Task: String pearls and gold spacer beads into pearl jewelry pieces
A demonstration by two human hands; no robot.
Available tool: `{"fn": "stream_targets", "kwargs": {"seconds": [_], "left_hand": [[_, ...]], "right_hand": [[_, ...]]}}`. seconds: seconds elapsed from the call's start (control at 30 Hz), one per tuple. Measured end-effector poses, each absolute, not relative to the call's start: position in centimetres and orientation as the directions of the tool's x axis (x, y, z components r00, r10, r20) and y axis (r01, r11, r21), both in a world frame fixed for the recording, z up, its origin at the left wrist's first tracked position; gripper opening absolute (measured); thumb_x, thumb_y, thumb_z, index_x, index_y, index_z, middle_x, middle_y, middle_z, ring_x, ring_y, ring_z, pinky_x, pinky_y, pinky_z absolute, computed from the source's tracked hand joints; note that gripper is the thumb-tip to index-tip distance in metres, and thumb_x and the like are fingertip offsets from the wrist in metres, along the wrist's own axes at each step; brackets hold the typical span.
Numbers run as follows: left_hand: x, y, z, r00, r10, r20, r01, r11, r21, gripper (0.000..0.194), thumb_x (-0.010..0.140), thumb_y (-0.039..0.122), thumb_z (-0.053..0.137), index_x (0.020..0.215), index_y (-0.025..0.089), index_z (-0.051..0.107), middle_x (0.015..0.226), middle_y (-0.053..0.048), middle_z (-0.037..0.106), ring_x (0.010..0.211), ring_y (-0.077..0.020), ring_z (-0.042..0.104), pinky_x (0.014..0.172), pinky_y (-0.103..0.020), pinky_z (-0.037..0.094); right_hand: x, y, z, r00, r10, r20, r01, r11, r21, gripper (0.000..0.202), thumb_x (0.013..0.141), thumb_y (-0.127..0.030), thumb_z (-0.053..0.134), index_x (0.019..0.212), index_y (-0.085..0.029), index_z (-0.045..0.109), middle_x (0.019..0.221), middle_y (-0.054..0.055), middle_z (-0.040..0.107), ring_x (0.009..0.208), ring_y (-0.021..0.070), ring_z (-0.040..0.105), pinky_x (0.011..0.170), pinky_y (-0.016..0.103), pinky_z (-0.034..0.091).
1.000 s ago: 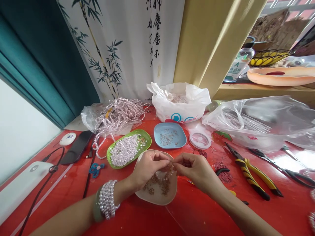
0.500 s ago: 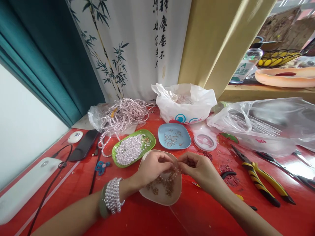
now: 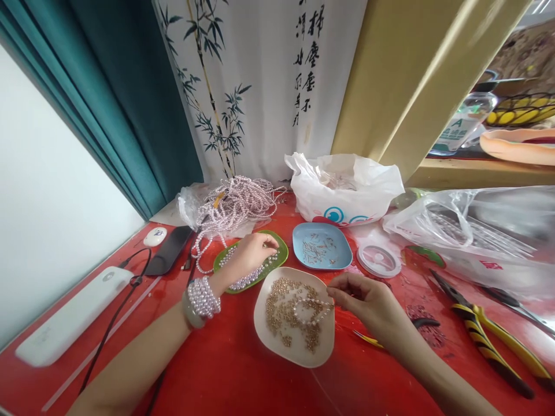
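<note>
My left hand (image 3: 254, 256) is over the green tray (image 3: 282, 254), its fingertips pinched together low among small beads; whatever lies between them is too small to make out. Pale lilac pearl beads (image 3: 245, 280) fill much of that tray. At the right rim of the cream dish (image 3: 271, 355), my right hand (image 3: 358, 292) pinches one end of a thin beaded strand (image 3: 303, 318). The strand hangs in a loop over the dish, above loose gold beads (image 3: 277, 294). A pearl bracelet (image 3: 203, 297) and a green bangle (image 3: 191, 312) circle my left wrist.
Behind the dish stand a blue tray (image 3: 321, 242) with small metal pieces, a round clear case (image 3: 379, 261) and a white plastic bag (image 3: 347, 190). Pearl strings (image 3: 238, 202) heap at back left. Yellow-black pliers (image 3: 481, 329) lie right, a phone (image 3: 169, 251) and white power bank (image 3: 73, 315) left.
My left hand has left the strand and moved up and left from the cream dish to the green tray. The right hand keeps the strand at the dish's edge. The view has shifted slightly.
</note>
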State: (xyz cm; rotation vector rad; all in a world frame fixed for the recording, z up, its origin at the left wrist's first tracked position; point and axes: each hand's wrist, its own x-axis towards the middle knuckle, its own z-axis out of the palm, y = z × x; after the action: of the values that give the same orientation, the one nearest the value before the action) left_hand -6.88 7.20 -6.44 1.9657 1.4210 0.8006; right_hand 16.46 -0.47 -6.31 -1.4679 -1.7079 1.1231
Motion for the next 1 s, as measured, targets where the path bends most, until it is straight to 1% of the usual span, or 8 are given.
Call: {"fn": "stream_targets", "kwargs": {"seconds": [0.23,0.33,0.43,0.53,0.6,0.7,0.83,1.0], "left_hand": [[-6.2,7.4,-8.3,0.214,0.961,0.177,0.642,-0.275,0.715,0.007,0.067,0.018,0.060,0.069,0.019,0.067,0.078,-0.005,0.065,0.075,-0.0213,0.056,0.076,-0.032,0.039],[-6.1,7.5,-8.1,0.204,0.963,0.178,0.619,-0.268,0.738,0.006,0.068,0.018,0.061,0.064,0.019,0.065,0.076,-0.005,0.064,0.077,-0.0210,0.056,0.076,-0.032,0.039],[-5.6,7.0,-7.3,0.222,0.961,0.165,0.562,-0.264,0.784,0.008,0.073,0.022,0.058,0.070,0.018,0.064,0.076,-0.004,0.064,0.074,-0.0185,0.057,0.072,-0.029,0.041],[-4.5,5.7,-6.1,0.278,0.954,0.113,0.414,-0.225,0.882,0.013,0.075,0.028,0.058,0.080,0.016,0.062,0.079,-0.004,0.065,0.070,-0.0150,0.059,0.064,-0.025,0.044],[-3.5,4.5,-5.4,0.311,0.950,-0.025,0.114,-0.011,0.993,0.018,0.070,0.027,0.065,0.081,0.014,0.061,0.079,-0.005,0.065,0.068,-0.0133,0.059,0.062,-0.024,0.045],[-2.3,2.8,-4.7,0.370,0.910,-0.190,-0.147,0.259,0.955,0.018,0.063,0.022,0.072,0.076,0.013,0.062,0.074,-0.003,0.064,0.063,-0.0100,0.058,0.061,-0.022,0.044],[-1.5,1.6,-4.6,0.438,0.863,-0.252,-0.249,0.385,0.889,0.016,0.059,0.018,0.075,0.069,0.011,0.065,0.068,-0.003,0.064,0.060,-0.0086,0.057,0.060,-0.021,0.044],[-1.2,1.1,-4.9,0.459,0.853,-0.249,-0.273,0.401,0.874,0.014,0.061,0.020,0.075,0.070,0.011,0.068,0.069,-0.004,0.066,0.061,-0.0089,0.058,0.062,-0.021,0.046]], "right_hand": [[16.3,-0.6,-6.5,-0.211,0.974,-0.084,0.430,0.015,-0.903,0.019,0.074,-0.037,0.055,0.072,-0.019,0.061,0.068,0.002,0.063,0.064,0.0155,0.057,0.059,0.026,0.045],[16.4,-0.6,-6.4,-0.213,0.974,-0.083,0.416,0.014,-0.909,0.018,0.074,-0.036,0.055,0.074,-0.019,0.061,0.070,0.003,0.064,0.067,0.0163,0.058,0.062,0.027,0.046],[16.4,-0.7,-6.0,-0.206,0.977,-0.056,0.395,0.030,-0.918,0.018,0.074,-0.035,0.055,0.074,-0.018,0.061,0.071,0.003,0.064,0.067,0.0163,0.058,0.062,0.028,0.046],[16.2,-0.8,-5.2,-0.186,0.982,-0.031,0.340,0.035,-0.940,0.017,0.074,-0.034,0.056,0.073,-0.018,0.061,0.070,0.003,0.064,0.066,0.0155,0.058,0.061,0.027,0.046],[16.0,-1.1,-4.7,-0.166,0.986,-0.018,0.262,0.026,-0.965,0.016,0.072,-0.034,0.057,0.076,-0.018,0.060,0.070,0.002,0.063,0.066,0.0150,0.059,0.061,0.026,0.047],[15.6,-1.6,-4.2,-0.131,0.991,0.014,0.165,0.036,-0.986,0.015,0.071,-0.032,0.059,0.078,-0.019,0.056,0.069,0.001,0.061,0.065,0.0139,0.059,0.060,0.025,0.047],[15.3,-2.3,-3.7,-0.141,0.989,0.050,0.131,0.069,-0.989,0.013,0.073,-0.030,0.059,0.071,-0.019,0.052,0.066,0.000,0.056,0.061,0.0119,0.054,0.057,0.024,0.045],[14.9,-2.9,-3.0,-0.216,0.976,-0.029,-0.008,-0.032,-0.999,0.018,0.073,-0.031,0.060,0.068,-0.018,0.049,0.063,-0.002,0.052,0.058,0.0094,0.050,0.054,0.022,0.042]]}}
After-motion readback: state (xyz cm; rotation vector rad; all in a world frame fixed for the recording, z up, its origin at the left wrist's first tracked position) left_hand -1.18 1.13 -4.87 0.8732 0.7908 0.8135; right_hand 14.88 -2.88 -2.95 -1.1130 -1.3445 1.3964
